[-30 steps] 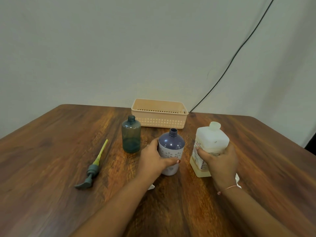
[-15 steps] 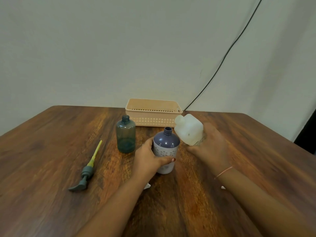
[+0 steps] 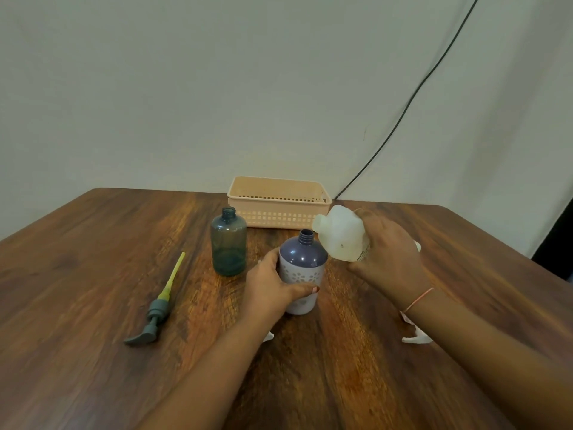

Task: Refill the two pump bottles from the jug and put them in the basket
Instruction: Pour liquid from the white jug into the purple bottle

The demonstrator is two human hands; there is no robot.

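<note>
Lifted the jug [image 3: 342,235] off the surface [image 3: 93,274] with the right hand [image 3: 389,259] wrapped round it and tipped its spout right over the open neck of the purple bottle [image 3: 303,268], left hand [image 3: 268,287] gripping that bottle steady, so pretty much ready to pour, basket [image 3: 279,206] waiting empty behind.
</note>
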